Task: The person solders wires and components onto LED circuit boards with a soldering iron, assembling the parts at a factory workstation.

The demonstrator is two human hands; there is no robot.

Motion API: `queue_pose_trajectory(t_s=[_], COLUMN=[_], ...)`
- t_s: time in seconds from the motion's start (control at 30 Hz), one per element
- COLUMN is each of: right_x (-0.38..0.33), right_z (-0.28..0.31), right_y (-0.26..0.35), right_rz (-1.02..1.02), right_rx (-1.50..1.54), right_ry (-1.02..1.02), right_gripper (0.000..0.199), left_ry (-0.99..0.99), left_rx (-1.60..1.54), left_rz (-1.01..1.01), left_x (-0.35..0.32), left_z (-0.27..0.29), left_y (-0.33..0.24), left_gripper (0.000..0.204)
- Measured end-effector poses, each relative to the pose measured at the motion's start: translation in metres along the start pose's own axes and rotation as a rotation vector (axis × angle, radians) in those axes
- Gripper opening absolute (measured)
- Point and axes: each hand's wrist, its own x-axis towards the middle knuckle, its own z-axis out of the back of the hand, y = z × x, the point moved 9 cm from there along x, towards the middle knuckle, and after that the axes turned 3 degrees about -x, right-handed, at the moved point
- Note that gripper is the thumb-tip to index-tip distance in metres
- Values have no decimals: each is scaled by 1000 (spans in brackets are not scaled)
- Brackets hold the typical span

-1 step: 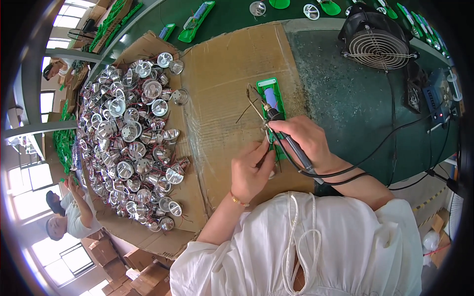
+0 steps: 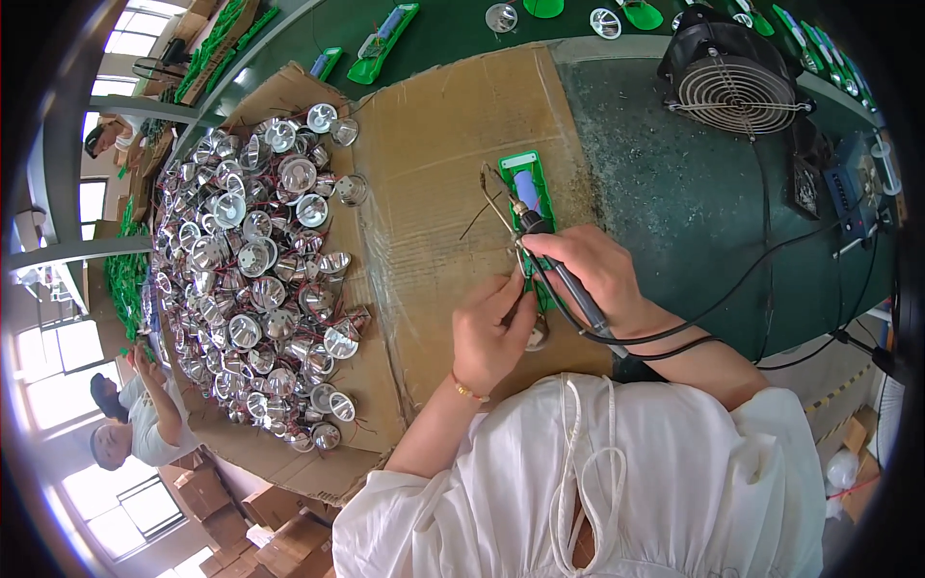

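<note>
My right hand (image 2: 599,270) is closed round a soldering iron (image 2: 574,287) with a dark handle, its metal end pointing away from me and to the left. Beside that end runs a thin brass-coloured rod (image 2: 498,210). Under the iron lies a long green plastic housing (image 2: 521,160) with a purple cylindrical battery (image 2: 525,189) in its far part. My left hand (image 2: 488,326) pinches at the housing's nearer part; what its fingertips hold is hidden. A shiny lamp reflector (image 2: 537,335) shows partly beside the left fingers.
A heap of wired reflectors (image 2: 255,257) fills the left, next to the cardboard sheet (image 2: 434,125). A black fan (image 2: 737,91) stands at the back right. The iron's cable (image 2: 718,313) runs to a blue control box (image 2: 853,207). Green housings (image 2: 383,43) lie along the far edge.
The reflector beside my left fingers shows a little more. Both hands and the iron stay almost in place.
</note>
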Motion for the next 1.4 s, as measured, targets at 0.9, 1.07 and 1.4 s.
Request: queue_pose_trajectory(t_s=[0.9,1.07,1.4], right_x=[-95,-96,-106], right_z=[72,71,89], right_y=[-32,-35,-30], right_rz=[-576,-547,-554], right_rx=[435,477,400], right_ry=[-170,-207,-273], right_gripper=[37,35,30], left_ry=[-91,-89,-34], left_rx=[383,473,494], left_rz=[63,-52,-4], left_x=[5,5,-5], left_z=[5,3,13], left_y=[-4,-17,-21], left_gripper=[30,29,67])
